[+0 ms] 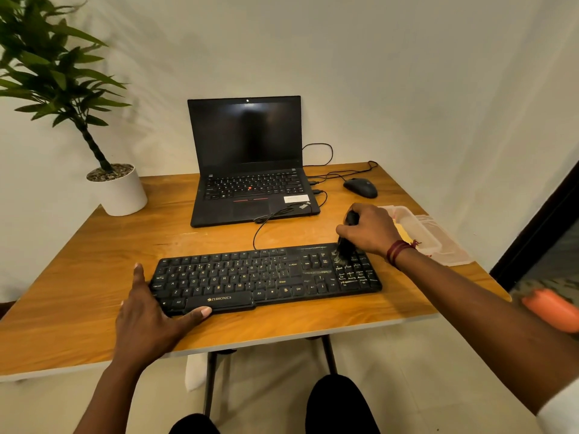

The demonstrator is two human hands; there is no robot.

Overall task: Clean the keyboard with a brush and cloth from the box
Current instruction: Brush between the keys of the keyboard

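A black keyboard [250, 278] lies near the front of the wooden table [94, 245], with pale dust streaks on its right part. My left hand [150, 314] grips its front left corner, thumb on the front edge and fingers along the left side. My right hand [369, 230] is closed on a black brush [346, 245], whose bristles touch the top right corner of the keyboard by the number pad. Behind that hand stands a clear plastic box [419, 227] with a yellow cloth [402, 234] showing in it.
An open black laptop [250, 170] sits behind the keyboard, cables trailing to its right. A black mouse [360, 187] lies at the back right. A white potted plant [120, 192] stands at the left corner. The box's clear lid [454, 255] lies by the right edge.
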